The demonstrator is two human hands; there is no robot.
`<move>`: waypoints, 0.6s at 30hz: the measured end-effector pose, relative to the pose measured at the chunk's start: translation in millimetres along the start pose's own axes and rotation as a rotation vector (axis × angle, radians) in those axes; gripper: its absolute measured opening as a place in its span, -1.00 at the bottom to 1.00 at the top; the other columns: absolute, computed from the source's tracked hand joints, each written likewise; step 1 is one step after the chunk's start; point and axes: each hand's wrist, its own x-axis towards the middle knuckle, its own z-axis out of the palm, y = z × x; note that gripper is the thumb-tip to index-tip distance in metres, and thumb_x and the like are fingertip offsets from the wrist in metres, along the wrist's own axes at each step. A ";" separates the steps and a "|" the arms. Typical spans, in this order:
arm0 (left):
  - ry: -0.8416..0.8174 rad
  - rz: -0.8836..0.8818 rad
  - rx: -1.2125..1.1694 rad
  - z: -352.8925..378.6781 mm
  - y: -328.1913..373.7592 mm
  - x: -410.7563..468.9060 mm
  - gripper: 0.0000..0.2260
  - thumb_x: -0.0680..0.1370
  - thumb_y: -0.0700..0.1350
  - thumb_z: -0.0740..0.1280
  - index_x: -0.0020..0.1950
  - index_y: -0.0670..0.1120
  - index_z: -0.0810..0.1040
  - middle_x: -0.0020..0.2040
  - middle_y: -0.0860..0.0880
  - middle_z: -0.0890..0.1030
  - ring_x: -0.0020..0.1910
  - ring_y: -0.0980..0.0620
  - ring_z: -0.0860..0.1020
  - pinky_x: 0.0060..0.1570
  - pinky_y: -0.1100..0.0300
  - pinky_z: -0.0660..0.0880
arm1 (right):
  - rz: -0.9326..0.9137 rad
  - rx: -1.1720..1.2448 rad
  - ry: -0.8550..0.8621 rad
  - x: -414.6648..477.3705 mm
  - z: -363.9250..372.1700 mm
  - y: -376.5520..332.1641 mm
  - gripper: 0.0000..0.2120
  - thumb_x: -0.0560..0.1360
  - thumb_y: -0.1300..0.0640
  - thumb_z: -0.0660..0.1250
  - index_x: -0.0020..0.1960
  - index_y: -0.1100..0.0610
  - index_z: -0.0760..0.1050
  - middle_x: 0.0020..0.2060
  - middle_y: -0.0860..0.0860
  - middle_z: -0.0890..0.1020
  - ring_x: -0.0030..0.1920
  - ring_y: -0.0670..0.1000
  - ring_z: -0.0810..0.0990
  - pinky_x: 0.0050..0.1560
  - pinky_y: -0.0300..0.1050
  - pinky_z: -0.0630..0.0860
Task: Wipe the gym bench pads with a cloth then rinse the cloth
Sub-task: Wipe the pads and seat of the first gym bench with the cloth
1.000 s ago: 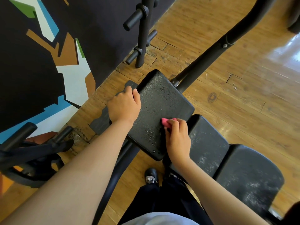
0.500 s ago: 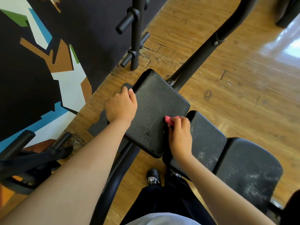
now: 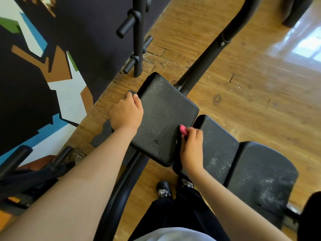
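Note:
A black bench pad [image 3: 165, 108] lies in the middle of the view, with small wet drops near its front. My left hand [image 3: 126, 113] grips its left edge, fingers curled over the side. My right hand [image 3: 192, 147] holds a pink cloth [image 3: 182, 129] at the gap between this pad and the dusty middle pad [image 3: 219, 146]. Most of the cloth is hidden under my fingers. A third dusty pad [image 3: 264, 178] follows on the right.
A black frame tube [image 3: 208, 54] runs up behind the pads, and a post with pegs [image 3: 138, 40] stands by the painted wall [image 3: 43, 75]. Wooden floor [image 3: 260, 94] spreads to the right. My shoes [image 3: 163, 189] are below the bench, with dark equipment [image 3: 26, 173] at left.
My right hand has slid the pink cloth along the first pad's right edge, away from me. My left hand keeps its grip on the left edge.

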 end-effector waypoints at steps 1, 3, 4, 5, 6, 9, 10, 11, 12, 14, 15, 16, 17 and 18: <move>-0.003 -0.004 -0.005 0.2 0.1 0.5 -0.61 0.67 0.01 -0.06 -0.01 -0.15 0.49 -0.29 -0.14 0.58 -0.35 -0.16 0.53 -0.36 0.11 0.44 | -0.019 0.011 -0.021 -15.8 2.9 -0.3 -0.83 0.60 0.16 0.22 0.17 0.19 0.42 0.12 0.10 0.42 0.12 0.06 0.46 0.11 -0.05 0.46; -0.007 -0.013 -0.014 0.0 0.9 1.0 -0.61 0.67 0.01 -0.06 -0.02 -0.15 0.49 -0.29 -0.14 0.58 -0.34 -0.16 0.54 -0.31 0.05 0.52 | -0.076 0.018 -0.057 -38.5 5.7 0.2 -0.83 0.59 0.19 0.24 0.17 0.21 0.42 0.11 0.12 0.43 0.13 0.06 0.46 0.14 -0.18 0.41; -0.005 -0.015 -0.017 -0.2 0.8 0.7 -0.60 0.67 0.02 -0.07 -0.03 -0.14 0.49 -0.28 -0.14 0.59 -0.34 -0.16 0.55 -0.28 0.03 0.55 | -0.116 0.011 -0.062 -40.4 5.2 0.9 -0.83 0.59 0.19 0.23 0.16 0.21 0.42 0.11 0.13 0.43 0.13 0.06 0.47 0.13 -0.20 0.41; -0.002 -0.017 -0.020 -0.2 0.8 0.4 -0.60 0.67 0.02 -0.07 -0.04 -0.14 0.49 -0.28 -0.15 0.59 -0.33 -0.16 0.55 -0.27 0.01 0.56 | -0.148 -0.007 -0.059 -35.9 4.3 1.7 -0.83 0.59 0.17 0.22 0.16 0.20 0.42 0.11 0.13 0.44 0.13 0.07 0.47 0.11 -0.18 0.44; 0.001 -0.017 -0.024 -0.3 0.5 0.3 -0.60 0.67 0.02 -0.06 -0.04 -0.15 0.49 -0.27 -0.15 0.59 -0.32 -0.17 0.55 -0.27 0.01 0.56 | -0.148 -0.023 -0.052 -27.1 3.5 2.5 -0.82 0.59 0.16 0.22 0.16 0.19 0.42 0.12 0.13 0.43 0.13 0.08 0.48 0.09 -0.12 0.47; 0.002 -0.014 -0.024 -1.0 0.9 0.4 -0.60 0.67 0.01 -0.06 -0.01 -0.15 0.50 -0.24 -0.15 0.60 -0.28 -0.18 0.56 -0.25 0.01 0.56 | 0.002 -0.009 0.003 11.7 -0.6 -3.6 -0.83 0.61 0.14 0.19 0.18 0.14 0.41 0.13 0.09 0.39 0.14 0.07 0.43 0.06 -0.04 0.44; 0.001 -0.012 -0.018 -1.4 1.3 0.6 -0.61 0.67 0.01 -0.06 0.00 -0.16 0.50 -0.23 -0.15 0.60 -0.27 -0.17 0.56 -0.25 0.02 0.55 | 0.058 0.001 0.025 23.2 -0.3 -5.2 -0.84 0.62 0.13 0.17 0.18 0.13 0.39 0.12 0.08 0.38 0.14 0.07 0.41 0.04 -0.04 0.40; 0.001 -0.009 -0.014 -1.7 1.4 0.5 -0.61 0.67 0.01 -0.06 0.00 -0.16 0.49 -0.23 -0.15 0.60 -0.27 -0.17 0.57 -0.26 0.03 0.55 | 0.098 0.006 0.051 31.1 0.9 -6.4 -0.85 0.63 0.14 0.15 0.17 0.14 0.38 0.11 0.09 0.38 0.12 0.09 0.40 0.02 -0.04 0.37; 0.002 -0.004 -0.013 -1.9 1.4 0.2 -0.61 0.67 0.01 -0.06 0.00 -0.16 0.49 -0.23 -0.15 0.60 -0.27 -0.17 0.56 -0.26 0.04 0.54 | 0.125 0.018 0.079 34.4 2.9 -7.8 -0.85 0.63 0.15 0.13 0.16 0.15 0.37 0.09 0.10 0.38 0.11 0.12 0.39 0.02 -0.02 0.36; 0.007 0.010 -0.015 -0.7 0.7 0.4 -0.61 0.68 0.00 -0.06 0.00 -0.16 0.50 -0.22 -0.15 0.60 -0.26 -0.16 0.56 -0.29 0.07 0.51 | 0.149 0.056 0.118 26.7 7.3 -10.3 -0.84 0.63 0.18 0.14 0.17 0.19 0.38 0.09 0.12 0.38 0.08 0.14 0.41 0.06 -0.03 0.37; 0.010 0.016 -0.017 0.1 0.5 0.5 -0.61 0.68 0.00 -0.05 0.01 -0.16 0.50 -0.22 -0.15 0.59 -0.26 -0.16 0.55 -0.32 0.09 0.45 | 0.144 0.071 0.122 15.8 9.7 -12.2 -0.83 0.62 0.20 0.15 0.19 0.21 0.39 0.09 0.11 0.37 0.06 0.10 0.41 0.08 -0.07 0.36; 0.015 0.021 -0.015 0.7 0.3 0.7 -0.62 0.68 -0.01 -0.05 0.02 -0.17 0.50 -0.20 -0.16 0.59 -0.24 -0.17 0.55 -0.33 0.11 0.39 | 0.133 0.081 0.116 0.9 11.9 -14.7 -0.82 0.61 0.21 0.17 0.20 0.21 0.40 0.09 0.08 0.37 0.04 0.03 0.40 0.09 -0.15 0.35; 0.019 0.025 -0.011 1.5 0.3 0.9 -0.62 0.68 -0.01 -0.05 0.03 -0.18 0.50 -0.19 -0.17 0.59 -0.22 -0.18 0.56 -0.33 0.11 0.33 | 0.119 0.084 0.103 -15.1 13.7 -17.4 -0.81 0.61 0.22 0.18 0.21 0.21 0.41 0.08 0.05 0.36 0.03 -0.03 0.39 0.09 -0.23 0.32; 0.022 0.028 -0.006 2.0 0.6 1.0 -0.62 0.68 -0.02 -0.05 0.04 -0.18 0.50 -0.17 -0.18 0.60 -0.20 -0.19 0.56 -0.32 0.11 0.30 | 0.105 0.081 0.089 -30.2 15.4 -19.5 -0.81 0.60 0.23 0.19 0.21 0.21 0.41 0.08 0.03 0.36 0.02 -0.07 0.38 0.09 -0.29 0.30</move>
